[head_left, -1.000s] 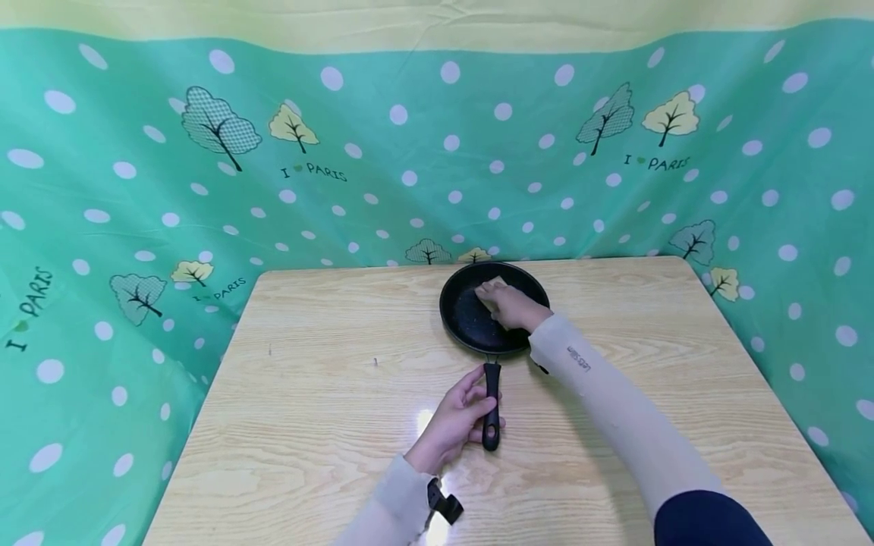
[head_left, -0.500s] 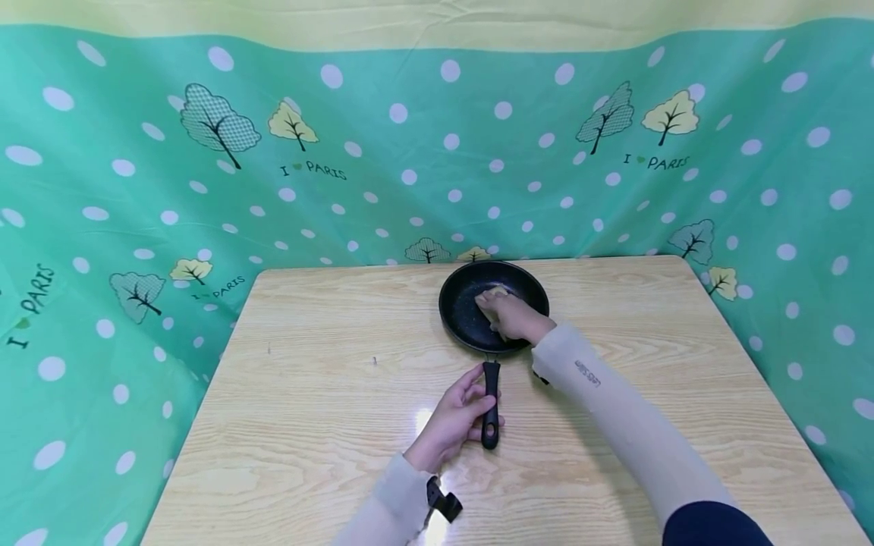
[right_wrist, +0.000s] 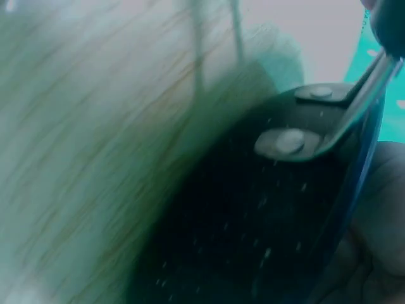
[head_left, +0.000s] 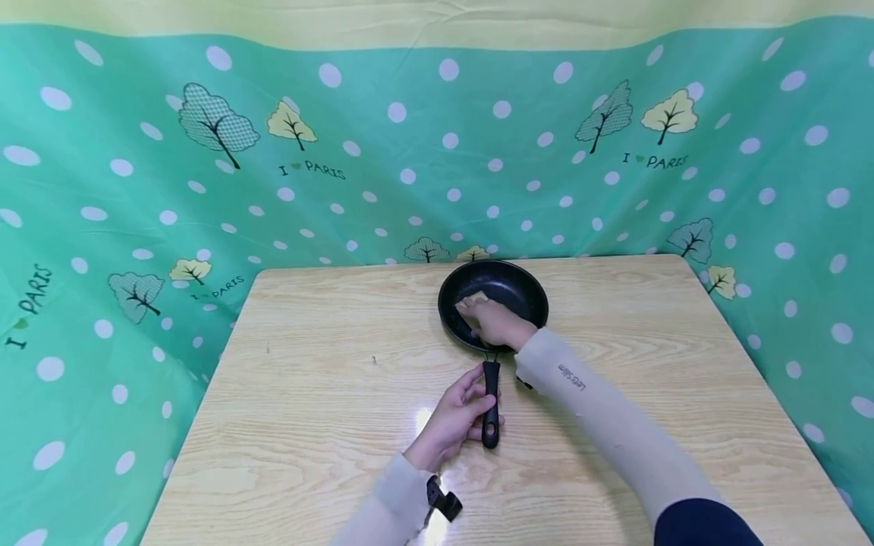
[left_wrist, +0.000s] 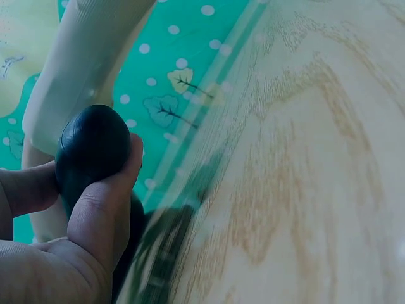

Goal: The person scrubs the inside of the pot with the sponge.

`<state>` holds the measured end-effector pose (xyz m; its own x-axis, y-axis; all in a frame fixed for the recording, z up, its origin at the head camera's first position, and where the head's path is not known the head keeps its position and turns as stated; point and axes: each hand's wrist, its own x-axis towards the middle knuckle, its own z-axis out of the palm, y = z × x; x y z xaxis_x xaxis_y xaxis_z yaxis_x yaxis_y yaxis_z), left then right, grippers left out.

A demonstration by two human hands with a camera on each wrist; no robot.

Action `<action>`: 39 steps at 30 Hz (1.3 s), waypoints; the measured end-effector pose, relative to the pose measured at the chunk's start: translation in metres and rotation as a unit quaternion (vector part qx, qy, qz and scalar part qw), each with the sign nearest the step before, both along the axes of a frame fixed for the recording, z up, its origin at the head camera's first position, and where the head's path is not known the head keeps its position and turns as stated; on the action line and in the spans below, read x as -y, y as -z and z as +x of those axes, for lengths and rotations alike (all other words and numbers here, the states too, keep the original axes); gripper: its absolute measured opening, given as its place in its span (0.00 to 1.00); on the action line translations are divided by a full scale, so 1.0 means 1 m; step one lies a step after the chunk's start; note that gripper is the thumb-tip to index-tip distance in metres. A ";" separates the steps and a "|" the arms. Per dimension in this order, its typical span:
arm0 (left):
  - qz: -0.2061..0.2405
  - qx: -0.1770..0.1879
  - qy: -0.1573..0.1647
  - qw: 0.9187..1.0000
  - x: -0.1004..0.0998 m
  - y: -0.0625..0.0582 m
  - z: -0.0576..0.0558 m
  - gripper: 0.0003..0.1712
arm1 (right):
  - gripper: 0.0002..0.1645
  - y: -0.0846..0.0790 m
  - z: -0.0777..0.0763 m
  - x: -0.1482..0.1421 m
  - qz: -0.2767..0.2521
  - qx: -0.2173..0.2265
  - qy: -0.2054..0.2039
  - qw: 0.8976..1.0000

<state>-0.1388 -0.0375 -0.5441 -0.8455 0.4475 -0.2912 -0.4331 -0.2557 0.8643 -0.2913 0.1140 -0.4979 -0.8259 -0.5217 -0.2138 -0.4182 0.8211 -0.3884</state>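
Note:
A black frying pan point(head_left: 515, 287) sits near the table's back edge, its handle point(head_left: 492, 381) pointing toward me. My left hand point(head_left: 454, 417) grips that handle from the left; in the left wrist view the thumb point(left_wrist: 95, 212) presses against the rounded handle end point(left_wrist: 95, 142). Inside the pan, my right hand point(head_left: 500, 321) holds a small tan cloth point(head_left: 474, 298) down on the left part of the cooking surface, fingers covering most of it. The right wrist view shows the pan's dark outer wall point(right_wrist: 215, 234) and riveted handle bracket point(right_wrist: 291, 142), with part of the hand point(right_wrist: 383, 209) beyond the rim.
The wooden table point(head_left: 328, 425) reaches out on both sides of the pan. A green dotted curtain point(head_left: 369, 152) hangs right behind the back edge and along both sides. Small dark marks show on the tabletop to the left.
My right hand has moved the cloth across the pan, first toward me, then to the left. The left hand stays on the handle, and the pan has hardly moved.

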 end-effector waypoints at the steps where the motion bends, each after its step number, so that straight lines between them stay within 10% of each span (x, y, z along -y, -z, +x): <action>1: 0.001 0.000 -0.001 1.000 0.000 0.000 0.000 0.41 | 0.39 0.001 -0.001 0.002 -0.002 -0.001 -0.001 1.000; 39: 0.000 0.007 -0.001 1.000 0.000 0.002 -0.001 0.40 | 0.39 0.004 -0.035 -0.021 0.013 -0.002 0.040 0.999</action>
